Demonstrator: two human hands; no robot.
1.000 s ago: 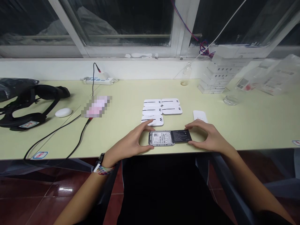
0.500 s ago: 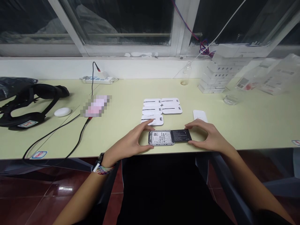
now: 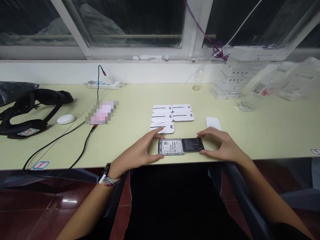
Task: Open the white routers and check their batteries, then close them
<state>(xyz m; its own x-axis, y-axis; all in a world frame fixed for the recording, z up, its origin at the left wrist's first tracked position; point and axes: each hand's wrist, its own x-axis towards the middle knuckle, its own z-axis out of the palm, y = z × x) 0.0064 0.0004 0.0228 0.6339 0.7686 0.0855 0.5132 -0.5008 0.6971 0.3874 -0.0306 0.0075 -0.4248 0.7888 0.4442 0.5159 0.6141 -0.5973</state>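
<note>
At the far left a black strapped headset (image 3: 27, 113) lies loosely on the tabletop (image 3: 275, 133) beside a white oval pebble-shaped object (image 3: 65, 119), with black cables (image 3: 82, 146) running back to a power strip (image 3: 105, 85) under the window, probably kept there to stay out of the working area. Near the front edge, the left hand (image 3: 136, 153) has its grip pinched on the left end of a small grey device (image 3: 172, 147) that lies flat, label side up. Just behind it, five white covers (image 3: 172, 116) are laid out in neat rows, likely so each stays within reach. The right hand (image 3: 225, 146) clamps thumb and forefinger on the black slab (image 3: 193, 144) at the device's right end, so the two hands brace it from opposite sides. A sixth white cover (image 3: 213, 123) lies behind that hand. Farther right stand a stack of white boxes (image 3: 230, 81), closed with contents hidden, and a small glass dish (image 3: 246, 106) that seems to hold nothing.
</note>
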